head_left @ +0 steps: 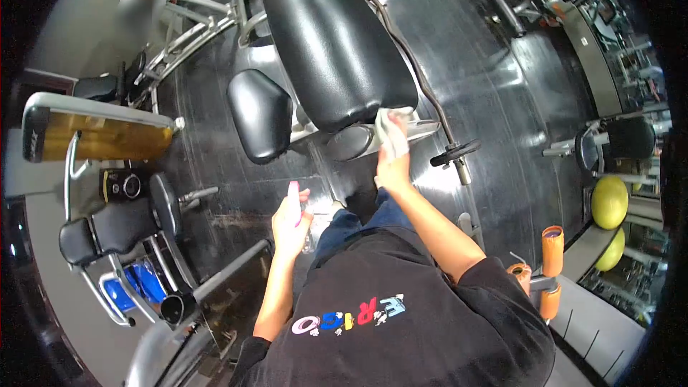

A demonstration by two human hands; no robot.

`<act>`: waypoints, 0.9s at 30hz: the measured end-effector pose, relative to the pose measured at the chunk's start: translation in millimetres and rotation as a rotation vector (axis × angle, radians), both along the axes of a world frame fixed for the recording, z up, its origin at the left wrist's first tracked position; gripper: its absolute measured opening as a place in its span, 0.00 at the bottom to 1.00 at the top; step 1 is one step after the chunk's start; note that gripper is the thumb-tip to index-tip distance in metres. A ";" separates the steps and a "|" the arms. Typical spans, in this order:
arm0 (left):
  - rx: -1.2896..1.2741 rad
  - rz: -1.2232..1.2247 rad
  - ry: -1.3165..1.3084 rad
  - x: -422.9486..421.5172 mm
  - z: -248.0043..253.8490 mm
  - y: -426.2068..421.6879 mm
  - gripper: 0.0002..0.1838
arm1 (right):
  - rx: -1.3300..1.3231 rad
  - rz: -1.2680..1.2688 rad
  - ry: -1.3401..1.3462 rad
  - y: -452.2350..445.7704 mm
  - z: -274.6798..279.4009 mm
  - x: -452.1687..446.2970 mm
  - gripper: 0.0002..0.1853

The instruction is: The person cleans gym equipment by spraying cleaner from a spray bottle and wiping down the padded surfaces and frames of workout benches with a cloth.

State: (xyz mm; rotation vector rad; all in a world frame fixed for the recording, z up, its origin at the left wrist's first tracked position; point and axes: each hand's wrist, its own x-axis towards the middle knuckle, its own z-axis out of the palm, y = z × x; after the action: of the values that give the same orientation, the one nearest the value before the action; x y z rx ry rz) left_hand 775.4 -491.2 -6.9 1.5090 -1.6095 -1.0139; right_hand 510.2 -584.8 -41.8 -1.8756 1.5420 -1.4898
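Observation:
My left hand is closed around a small bottle with a pink part at its top, held over the dark floor left of my legs. A light-coloured cloth is in my right hand, at the near end of a long black padded bench. The cloth lies close to the bench's edge; whether it touches the pad I cannot tell. A smaller black pad stands to the left of the bench, and a rounded pad sits below its near end.
A curved barbell with small plates lies along the bench's right side. Machines with black seats stand at left. Orange rollers and yellow balls are at right, beside mirrors. The floor is black and shiny.

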 end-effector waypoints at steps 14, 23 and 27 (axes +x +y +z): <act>0.136 -0.318 0.073 49.7 -5.8 -28.9 0.33 | -0.276 -0.283 0.069 11.1 -8.5 73.4 0.27; 0.142 -0.339 0.317 52.5 3.6 -29.2 0.31 | -0.016 -0.270 -0.066 45.0 21.2 96.8 0.23; 0.153 -0.267 0.355 65.9 -2.7 -17.2 0.30 | 0.111 -0.380 -0.564 53.3 25.1 119.5 0.22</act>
State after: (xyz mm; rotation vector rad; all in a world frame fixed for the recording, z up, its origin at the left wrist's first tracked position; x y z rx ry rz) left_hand 841.3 -508.4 -9.6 1.1430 -1.5260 -1.4909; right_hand 629.8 -531.4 -16.8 -0.9998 1.6918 -1.8346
